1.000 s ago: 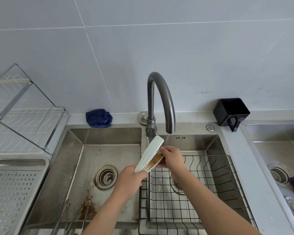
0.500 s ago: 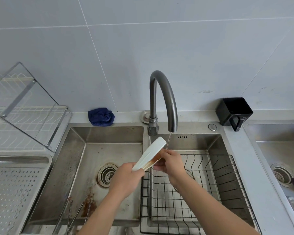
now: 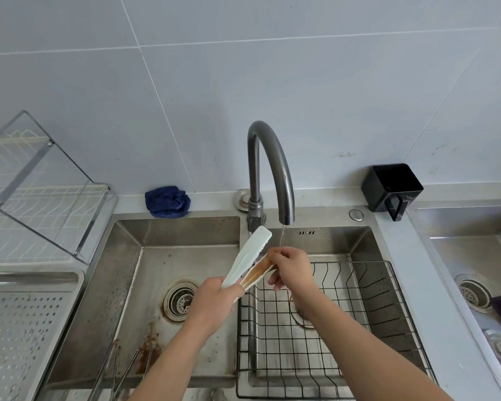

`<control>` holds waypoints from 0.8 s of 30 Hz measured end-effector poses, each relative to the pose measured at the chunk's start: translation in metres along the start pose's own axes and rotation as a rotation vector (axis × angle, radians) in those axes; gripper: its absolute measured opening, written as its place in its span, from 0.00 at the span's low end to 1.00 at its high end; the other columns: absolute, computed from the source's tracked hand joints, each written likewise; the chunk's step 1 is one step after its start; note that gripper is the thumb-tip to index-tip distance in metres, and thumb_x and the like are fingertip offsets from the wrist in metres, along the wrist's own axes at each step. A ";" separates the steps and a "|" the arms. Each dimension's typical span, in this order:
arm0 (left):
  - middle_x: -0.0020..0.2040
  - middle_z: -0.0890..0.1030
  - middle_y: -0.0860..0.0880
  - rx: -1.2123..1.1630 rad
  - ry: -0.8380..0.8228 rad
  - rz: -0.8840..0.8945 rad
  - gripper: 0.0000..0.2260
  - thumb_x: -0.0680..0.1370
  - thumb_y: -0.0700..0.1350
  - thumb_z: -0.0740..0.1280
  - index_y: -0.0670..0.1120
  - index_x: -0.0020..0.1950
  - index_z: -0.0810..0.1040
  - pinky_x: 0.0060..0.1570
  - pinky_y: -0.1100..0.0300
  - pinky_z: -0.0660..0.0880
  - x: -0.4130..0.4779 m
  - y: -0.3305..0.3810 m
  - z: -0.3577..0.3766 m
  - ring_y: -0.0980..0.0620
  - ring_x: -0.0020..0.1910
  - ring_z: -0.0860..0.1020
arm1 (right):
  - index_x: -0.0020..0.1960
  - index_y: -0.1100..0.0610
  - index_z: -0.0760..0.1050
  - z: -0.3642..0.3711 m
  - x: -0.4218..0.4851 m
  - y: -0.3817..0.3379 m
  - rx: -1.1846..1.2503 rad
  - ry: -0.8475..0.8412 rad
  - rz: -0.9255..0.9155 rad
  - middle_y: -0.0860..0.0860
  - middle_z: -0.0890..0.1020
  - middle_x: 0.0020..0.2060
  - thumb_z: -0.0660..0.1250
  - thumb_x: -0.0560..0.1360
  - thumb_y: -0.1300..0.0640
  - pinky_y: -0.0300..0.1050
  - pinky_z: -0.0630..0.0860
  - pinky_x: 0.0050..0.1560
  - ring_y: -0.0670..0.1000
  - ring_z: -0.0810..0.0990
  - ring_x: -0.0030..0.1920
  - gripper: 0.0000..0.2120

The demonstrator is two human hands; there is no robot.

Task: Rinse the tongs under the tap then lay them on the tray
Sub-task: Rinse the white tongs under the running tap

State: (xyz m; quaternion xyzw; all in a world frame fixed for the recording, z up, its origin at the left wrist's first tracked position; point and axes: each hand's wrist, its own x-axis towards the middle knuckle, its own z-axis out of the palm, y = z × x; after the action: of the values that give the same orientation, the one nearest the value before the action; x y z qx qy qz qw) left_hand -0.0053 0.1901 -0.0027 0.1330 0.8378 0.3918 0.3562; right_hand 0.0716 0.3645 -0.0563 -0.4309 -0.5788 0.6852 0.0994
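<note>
White plastic tongs (image 3: 248, 256) with brown stains on the inner face of the lower arm point up and to the right, just left of the thin water stream from the grey curved tap (image 3: 275, 166). My left hand (image 3: 214, 299) grips their handle end over the divider between the two basins. My right hand (image 3: 291, 269) pinches the lower arm near its tip, and the stream lands on its fingers. The perforated steel tray (image 3: 18, 337) lies at the left of the sink.
A black wire basket (image 3: 359, 322) sits in the right basin. Metal tongs (image 3: 119, 369) lean in the stained left basin. A clear-lidded dish rack (image 3: 41, 198), a blue cloth (image 3: 167, 201) and a black holder (image 3: 392, 188) stand along the wall. Another sink (image 3: 475, 256) lies at right.
The tongs and both hands have stayed under the tap; my right hand's fingers have shifted slightly along the stained lower arm. The view has drifted a little.
</note>
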 end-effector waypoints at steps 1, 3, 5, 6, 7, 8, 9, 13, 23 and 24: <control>0.30 0.74 0.50 -0.017 -0.003 -0.006 0.17 0.65 0.54 0.66 0.42 0.43 0.82 0.33 0.54 0.66 0.000 0.000 0.000 0.50 0.32 0.73 | 0.44 0.59 0.82 -0.002 0.000 0.001 0.004 0.016 0.008 0.53 0.85 0.31 0.65 0.80 0.58 0.43 0.73 0.22 0.54 0.80 0.25 0.09; 0.30 0.76 0.49 -0.039 -0.036 -0.032 0.19 0.66 0.54 0.66 0.41 0.47 0.83 0.30 0.55 0.67 -0.001 0.002 -0.002 0.49 0.32 0.74 | 0.42 0.58 0.81 -0.003 0.000 0.003 -0.023 0.008 0.017 0.52 0.85 0.30 0.64 0.81 0.58 0.43 0.74 0.23 0.54 0.80 0.25 0.11; 0.30 0.78 0.47 -0.065 -0.089 -0.066 0.17 0.66 0.54 0.66 0.46 0.47 0.85 0.27 0.58 0.69 0.000 0.003 -0.005 0.50 0.31 0.76 | 0.43 0.59 0.82 -0.001 -0.003 0.004 -0.085 -0.038 0.017 0.55 0.87 0.35 0.65 0.77 0.59 0.44 0.77 0.25 0.54 0.82 0.27 0.08; 0.30 0.79 0.47 -0.098 -0.119 -0.081 0.17 0.65 0.54 0.67 0.47 0.47 0.85 0.25 0.58 0.70 0.001 0.004 -0.004 0.51 0.30 0.77 | 0.44 0.59 0.82 -0.003 -0.003 0.003 -0.086 -0.059 0.020 0.57 0.87 0.36 0.66 0.75 0.59 0.45 0.79 0.27 0.54 0.82 0.28 0.07; 0.31 0.80 0.45 -0.152 -0.146 -0.100 0.19 0.64 0.55 0.68 0.45 0.47 0.86 0.24 0.59 0.71 0.002 0.005 -0.003 0.52 0.29 0.78 | 0.44 0.60 0.83 -0.006 -0.002 0.002 -0.042 -0.077 0.033 0.59 0.87 0.37 0.66 0.74 0.59 0.46 0.80 0.28 0.54 0.82 0.29 0.07; 0.33 0.82 0.44 -0.213 -0.172 -0.135 0.20 0.63 0.55 0.69 0.43 0.48 0.86 0.24 0.59 0.71 0.004 0.005 -0.003 0.51 0.29 0.79 | 0.45 0.61 0.83 -0.009 -0.001 0.000 0.037 -0.092 0.057 0.60 0.87 0.37 0.66 0.75 0.60 0.46 0.79 0.27 0.54 0.81 0.29 0.07; 0.37 0.84 0.42 -0.277 -0.200 -0.185 0.21 0.64 0.54 0.70 0.42 0.48 0.87 0.24 0.59 0.72 0.008 0.005 0.000 0.49 0.30 0.81 | 0.47 0.62 0.83 -0.013 0.001 -0.002 0.110 -0.103 0.082 0.60 0.86 0.37 0.66 0.78 0.60 0.45 0.78 0.26 0.53 0.81 0.29 0.08; 0.43 0.86 0.38 -0.407 -0.302 -0.365 0.15 0.72 0.47 0.67 0.38 0.49 0.85 0.26 0.60 0.73 0.016 0.000 0.007 0.42 0.33 0.82 | 0.49 0.63 0.82 -0.021 0.002 0.002 0.208 -0.138 0.116 0.58 0.86 0.39 0.64 0.84 0.53 0.42 0.76 0.25 0.51 0.78 0.27 0.14; 0.40 0.85 0.37 -0.301 -0.297 -0.339 0.15 0.71 0.46 0.66 0.35 0.45 0.84 0.24 0.61 0.72 0.004 -0.010 0.014 0.42 0.31 0.81 | 0.51 0.59 0.81 -0.013 0.001 0.013 -0.172 -0.015 0.045 0.57 0.87 0.35 0.62 0.79 0.62 0.48 0.84 0.33 0.55 0.86 0.30 0.09; 0.39 0.85 0.37 -0.263 -0.250 -0.288 0.15 0.70 0.46 0.66 0.35 0.45 0.84 0.24 0.60 0.72 0.002 -0.009 0.016 0.42 0.30 0.81 | 0.49 0.59 0.81 -0.012 0.001 0.014 -0.215 0.009 0.032 0.56 0.86 0.33 0.62 0.79 0.63 0.49 0.84 0.32 0.56 0.86 0.29 0.09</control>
State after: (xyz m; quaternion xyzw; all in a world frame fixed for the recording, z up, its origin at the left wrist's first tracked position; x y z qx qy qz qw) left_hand 0.0050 0.1944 -0.0178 0.0121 0.7393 0.4232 0.5236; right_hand 0.0843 0.3692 -0.0688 -0.4513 -0.6417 0.6186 0.0441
